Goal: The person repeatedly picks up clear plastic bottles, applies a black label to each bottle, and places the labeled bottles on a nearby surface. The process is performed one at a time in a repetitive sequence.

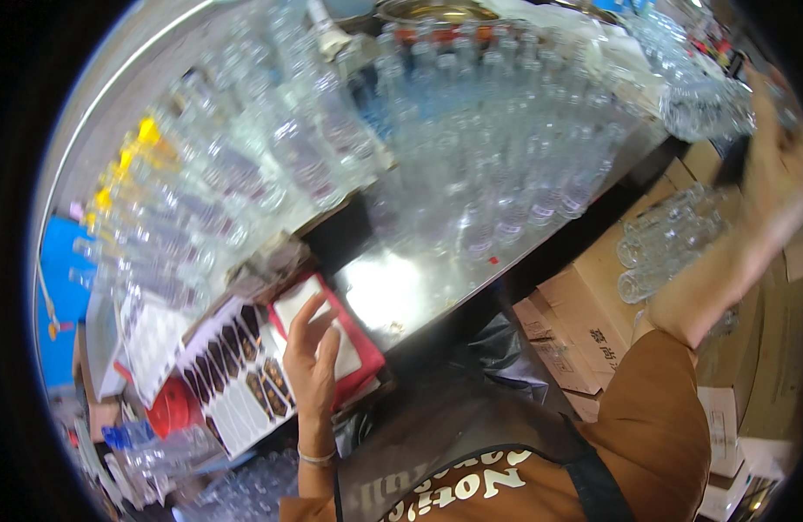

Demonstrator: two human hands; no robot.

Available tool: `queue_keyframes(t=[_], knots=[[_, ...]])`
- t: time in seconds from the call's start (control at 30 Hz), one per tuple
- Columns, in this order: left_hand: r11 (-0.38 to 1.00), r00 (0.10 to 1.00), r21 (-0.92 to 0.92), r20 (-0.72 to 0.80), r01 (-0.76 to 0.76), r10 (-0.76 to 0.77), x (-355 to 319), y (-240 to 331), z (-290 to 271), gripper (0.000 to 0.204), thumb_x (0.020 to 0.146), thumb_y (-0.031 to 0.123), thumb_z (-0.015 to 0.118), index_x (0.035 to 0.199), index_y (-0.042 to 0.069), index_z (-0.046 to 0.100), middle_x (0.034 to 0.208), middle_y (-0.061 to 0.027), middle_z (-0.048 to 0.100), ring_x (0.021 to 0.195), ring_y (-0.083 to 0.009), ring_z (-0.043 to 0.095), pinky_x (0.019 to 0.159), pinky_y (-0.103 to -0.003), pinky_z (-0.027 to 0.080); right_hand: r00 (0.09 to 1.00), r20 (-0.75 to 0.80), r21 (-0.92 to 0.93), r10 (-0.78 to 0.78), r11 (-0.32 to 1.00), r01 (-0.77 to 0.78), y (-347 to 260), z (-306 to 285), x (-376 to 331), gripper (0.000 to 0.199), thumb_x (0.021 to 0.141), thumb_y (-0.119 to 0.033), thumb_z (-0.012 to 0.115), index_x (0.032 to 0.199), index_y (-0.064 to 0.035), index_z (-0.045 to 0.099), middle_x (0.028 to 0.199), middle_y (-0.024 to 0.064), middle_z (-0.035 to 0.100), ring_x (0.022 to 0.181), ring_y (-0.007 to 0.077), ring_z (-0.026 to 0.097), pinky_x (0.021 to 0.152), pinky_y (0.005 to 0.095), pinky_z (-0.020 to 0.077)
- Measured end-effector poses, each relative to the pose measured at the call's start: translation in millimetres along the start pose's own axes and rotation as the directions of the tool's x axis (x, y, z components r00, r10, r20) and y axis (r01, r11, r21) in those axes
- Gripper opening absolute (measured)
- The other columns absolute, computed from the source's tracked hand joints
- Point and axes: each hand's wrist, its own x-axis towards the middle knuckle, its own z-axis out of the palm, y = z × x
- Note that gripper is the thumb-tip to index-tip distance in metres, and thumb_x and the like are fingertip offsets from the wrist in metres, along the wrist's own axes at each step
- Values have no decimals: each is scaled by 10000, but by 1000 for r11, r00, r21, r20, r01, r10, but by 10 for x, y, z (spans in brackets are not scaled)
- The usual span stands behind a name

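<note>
My left hand (314, 361) is raised beside a red-edged white pad (359, 361), its fingers apart and nothing in them. At the far right, my right hand (779, 152) is smeared by motion, next to a large clear plastic bottle-like object (706, 111); whether its fingers grip anything cannot be made out. Many small clear glass bottles (510, 213) stand in rows on the shiny metal table (388, 300) between my hands. Near my left hand lies a white sheet with dark pointed labels (236, 370).
More clear bottles (301, 161) stand on a raised board at the left, some farther ones with yellow parts (149, 130). Below my right arm, an open cardboard box (575, 322) has glass bottles (671, 239) beside it. A red round object (171, 407) sits at lower left.
</note>
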Motion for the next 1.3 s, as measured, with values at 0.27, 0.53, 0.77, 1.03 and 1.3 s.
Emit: queue_keyframes(t=[0.27, 0.53, 0.77, 1.03, 1.3], knots=[[938, 926, -112, 157, -329, 344, 143, 313, -268, 807, 873, 320, 715, 1516, -20, 365, 1451, -197, 528, 1324, -268, 525, 1120, -423, 378, 622, 742, 665, -248, 159, -730, -2124, 683, -653, 413, 974, -247, 551, 1287, 19, 589, 940, 87, 720, 483, 8, 363, 453, 183, 299], [904, 981, -392, -18, 170, -192, -52, -167, -474, 678, 1028, 371, 527, 1540, -5, 290, 1245, -203, 608, 1050, -263, 669, 867, -338, 527, 454, 843, 482, -289, 31, -876, -3058, 1501, -1738, 437, 993, -191, 617, 1343, 59, 536, 1125, 110, 689, 674, 62, 596, 625, 205, 481], [953, 935, -302, -337, 6, -112, 108, -405, -280, 675, 1020, 234, 574, 1521, -85, 253, 1464, -245, 470, 1338, -284, 503, 1089, -380, 434, 244, 873, 395, -423, 317, -862, -3026, 772, -2423, 538, 937, -142, 682, 1416, 22, 499, 1141, 102, 691, 600, 57, 570, 579, 249, 473], [864, 951, -496, -300, -88, -75, 179, -455, -197, 610, 1035, 210, 553, 1512, -66, 293, 1492, -168, 447, 1365, -219, 438, 1141, -352, 343, 370, 851, 507, -372, 399, -764, -3076, 781, -2463, 619, 870, -91, 751, 1430, 4, 506, 1240, 132, 645, 585, 55, 531, 573, 236, 468], [765, 822, 626, -347, -155, 451, -641, -718, -1010, 536, 872, 95, 685, 1368, -35, 527, 1449, -239, 497, 1361, -350, 480, 1136, -421, 376, 264, 911, 360, -316, 300, -883, -2827, 757, -2608, 482, 913, -115, 713, 1350, 17, 559, 1239, 132, 633, 594, 63, 555, 553, 241, 479]])
